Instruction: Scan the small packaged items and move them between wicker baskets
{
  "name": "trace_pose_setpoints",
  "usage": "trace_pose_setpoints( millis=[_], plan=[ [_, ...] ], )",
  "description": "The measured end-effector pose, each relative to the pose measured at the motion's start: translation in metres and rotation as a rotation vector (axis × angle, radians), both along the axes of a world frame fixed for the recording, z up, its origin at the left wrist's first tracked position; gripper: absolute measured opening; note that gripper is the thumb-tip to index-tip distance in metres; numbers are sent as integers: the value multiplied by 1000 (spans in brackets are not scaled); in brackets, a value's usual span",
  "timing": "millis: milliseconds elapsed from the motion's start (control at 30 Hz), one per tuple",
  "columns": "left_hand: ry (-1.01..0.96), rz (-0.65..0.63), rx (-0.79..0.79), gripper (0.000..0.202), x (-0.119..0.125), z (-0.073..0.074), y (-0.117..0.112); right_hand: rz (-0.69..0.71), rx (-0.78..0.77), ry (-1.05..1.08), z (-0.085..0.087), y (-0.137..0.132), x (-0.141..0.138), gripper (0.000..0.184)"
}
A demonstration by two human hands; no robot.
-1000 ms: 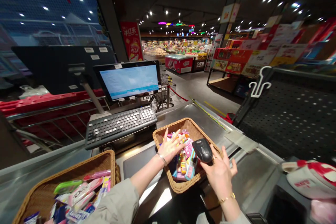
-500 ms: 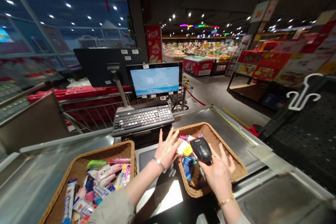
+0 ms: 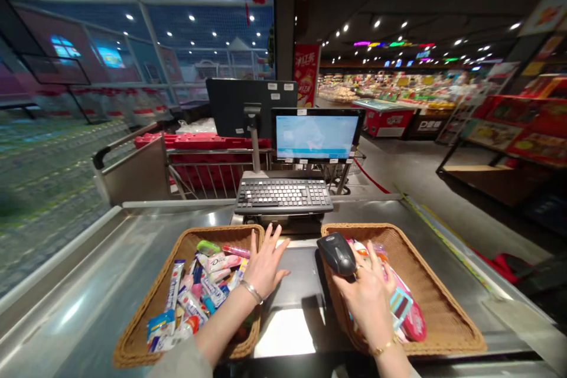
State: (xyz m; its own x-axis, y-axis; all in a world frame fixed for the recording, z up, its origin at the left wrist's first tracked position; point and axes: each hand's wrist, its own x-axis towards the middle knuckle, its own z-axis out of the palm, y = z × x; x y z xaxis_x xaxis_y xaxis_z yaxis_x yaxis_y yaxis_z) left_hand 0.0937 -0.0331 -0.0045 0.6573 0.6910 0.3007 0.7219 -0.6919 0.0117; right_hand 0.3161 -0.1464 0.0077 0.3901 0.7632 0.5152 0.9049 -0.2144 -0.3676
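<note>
My right hand (image 3: 370, 298) is closed round a dark handheld scanner (image 3: 337, 253), held over the left side of the right wicker basket (image 3: 443, 319), which contains a few colourful packets (image 3: 405, 307). My left hand (image 3: 264, 264) is open with fingers spread, hovering above the right rim of the left wicker basket (image 3: 146, 331). That basket is full of several snack packets (image 3: 199, 289). A bracelet sits on each wrist. Between the baskets lies a flat scanner plate (image 3: 296, 283) set in the steel counter.
A keyboard (image 3: 283, 195) and a lit screen (image 3: 315, 136) stand behind the baskets, with a second monitor's back (image 3: 239, 106) beyond. A steel counter (image 3: 88, 283) runs left. Red carts (image 3: 199, 159) and railings are behind; shop shelves (image 3: 522, 136) stand at right.
My left hand has moved from the right basket across the plate to the left basket's rim. The view has swung left, bringing both baskets into full view. My right hand keeps the scanner.
</note>
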Motion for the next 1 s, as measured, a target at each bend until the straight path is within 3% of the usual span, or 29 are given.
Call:
trace_pose_setpoints(
  millis=[300,600,800,1000],
  plan=[
    [11,244,-19,77,-68,-30,-8,215,-36,-16,-9,24,-42,19],
    [21,409,-62,74,-146,-54,-2,307,-148,-2,-20,32,-77,24],
    [48,443,-100,73,-170,-59,10,322,-148,8,-30,32,-92,25],
    [176,455,-161,76,-178,-68,32,337,-162,-12,-40,31,-95,22]
  ],
)
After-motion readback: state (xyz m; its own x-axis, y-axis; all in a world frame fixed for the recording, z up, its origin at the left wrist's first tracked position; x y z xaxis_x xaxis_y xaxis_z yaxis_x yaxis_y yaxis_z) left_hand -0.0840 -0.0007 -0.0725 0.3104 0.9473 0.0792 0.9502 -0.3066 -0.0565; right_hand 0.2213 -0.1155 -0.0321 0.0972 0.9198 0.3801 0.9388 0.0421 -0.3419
